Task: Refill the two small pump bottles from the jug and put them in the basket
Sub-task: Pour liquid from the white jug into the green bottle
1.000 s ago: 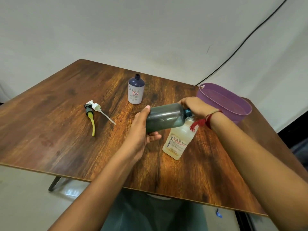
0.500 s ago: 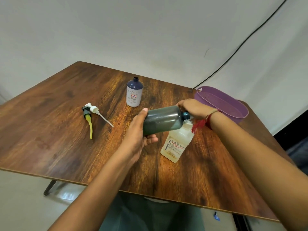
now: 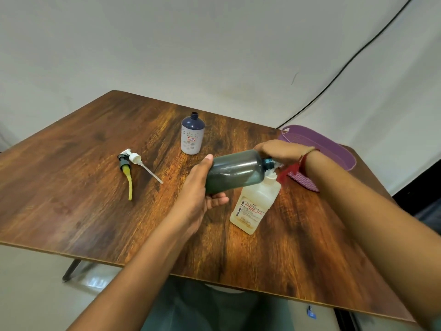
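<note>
Left hand grips the dark green jug by its base, right hand its neck, spout just above the cream BIOCHEK bottle: tilt slowly, spout centred over that mouth.

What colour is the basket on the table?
Purple; the basket shows in the head view, at the table's far right.

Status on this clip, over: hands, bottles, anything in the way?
Left hand grips dark bottle base; right hand holds its neck. Tipped sideways, mouth over cream bottle. Blue bottle open, untouched. Nothing in the way.
</note>
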